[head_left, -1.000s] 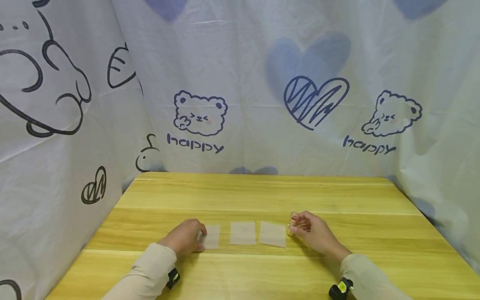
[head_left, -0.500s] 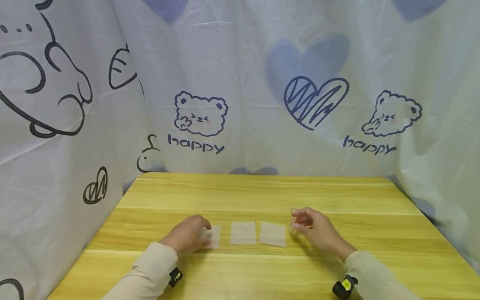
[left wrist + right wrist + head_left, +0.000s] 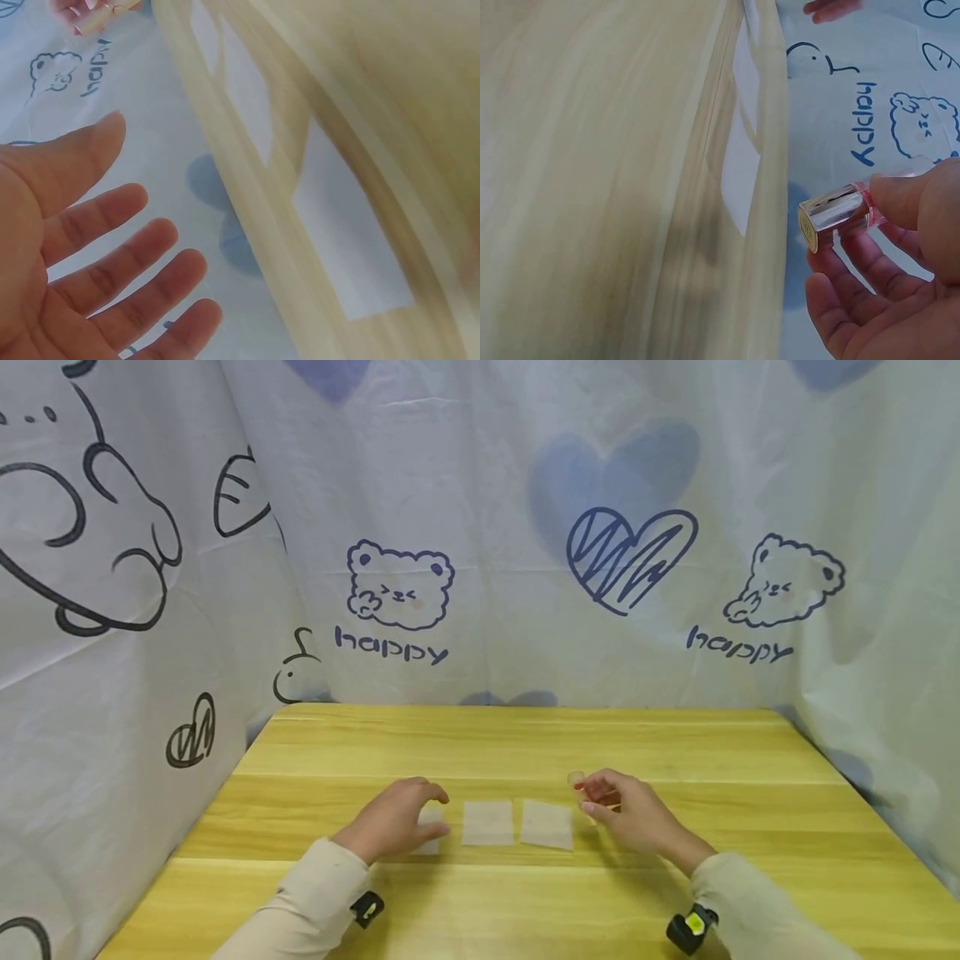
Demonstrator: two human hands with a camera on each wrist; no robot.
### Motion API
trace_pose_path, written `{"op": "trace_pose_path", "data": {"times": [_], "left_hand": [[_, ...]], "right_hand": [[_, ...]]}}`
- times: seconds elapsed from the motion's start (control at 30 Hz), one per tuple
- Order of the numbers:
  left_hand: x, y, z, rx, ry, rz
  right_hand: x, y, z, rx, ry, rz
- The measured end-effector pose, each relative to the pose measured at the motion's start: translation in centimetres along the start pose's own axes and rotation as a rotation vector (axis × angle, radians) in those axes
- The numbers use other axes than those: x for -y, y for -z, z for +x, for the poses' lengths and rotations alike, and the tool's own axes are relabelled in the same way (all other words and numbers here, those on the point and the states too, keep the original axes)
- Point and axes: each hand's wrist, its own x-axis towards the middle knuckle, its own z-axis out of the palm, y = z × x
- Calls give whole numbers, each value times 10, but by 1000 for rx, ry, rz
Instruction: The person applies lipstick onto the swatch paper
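Observation:
Three white paper squares lie in a row on the table: a left one (image 3: 430,843), a middle one (image 3: 488,823) and a right one (image 3: 547,824). My left hand (image 3: 393,818) is raised over the left square and partly hides it. Its fingers (image 3: 135,277) are spread, with nothing held, in the left wrist view. Right of the row, my right hand (image 3: 633,810) pinches a lipstick tube (image 3: 838,210) between thumb and fingers. The tube has a shiny metallic base, a red band and a clear part that the thumb partly covers. It is held off the table.
The wooden table (image 3: 480,910) reaches back to a white curtain (image 3: 487,610) printed with bears and hearts. Another curtain side (image 3: 135,677) hangs along the left. Dark wrist cameras sit on both sleeves.
My left hand has lifted off the left paper square and shifted right, its fingers opening. My right hand has risen slightly with the lipstick tube, which now tilts more.

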Motion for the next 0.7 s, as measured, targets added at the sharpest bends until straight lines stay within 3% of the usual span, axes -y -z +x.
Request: {"op": "trace_pose_path", "data": {"times": [0.4, 0.7], "left_hand": [[-15, 4, 10, -13, -63, -26], [-25, 1, 14, -7, -86, -41]], "right_hand": [[11, 1, 3, 64, 82, -17], [19, 1, 2, 122, 87, -19]]}}
